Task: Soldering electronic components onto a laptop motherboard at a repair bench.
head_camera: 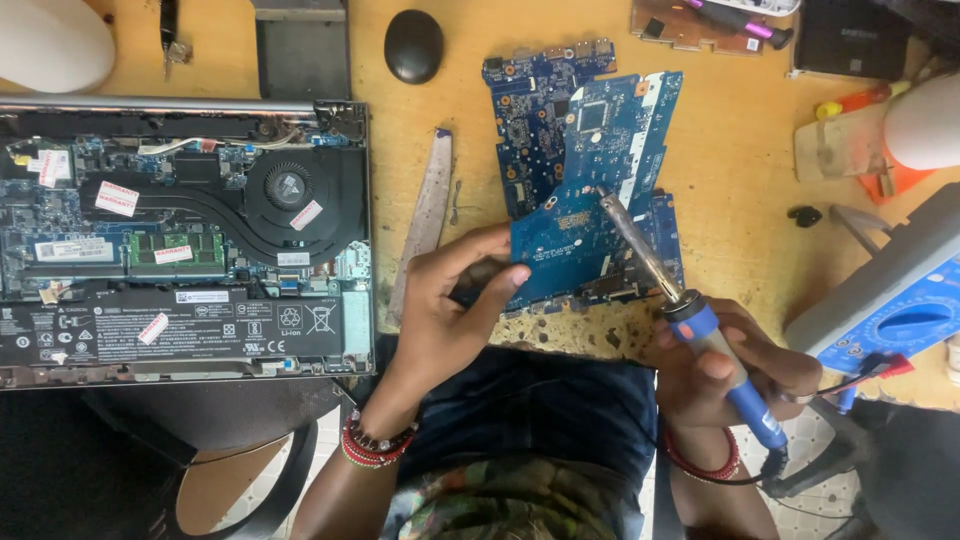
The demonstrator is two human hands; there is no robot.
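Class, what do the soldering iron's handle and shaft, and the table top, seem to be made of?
Soldering iron: the blue handle looks like smooth plastic; the grey, dull shaft looks like metal. Table top: probably wood or board, yellow-brown and matt, chipped at its near edge.

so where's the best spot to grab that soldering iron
Probably the blue handle, where the right hand already holds the soldering iron. Come from the lower right, the cable end. The bare metal shaft and tip point up-left onto the blue board, which the left hand steadies, so that end is no place for fingers.
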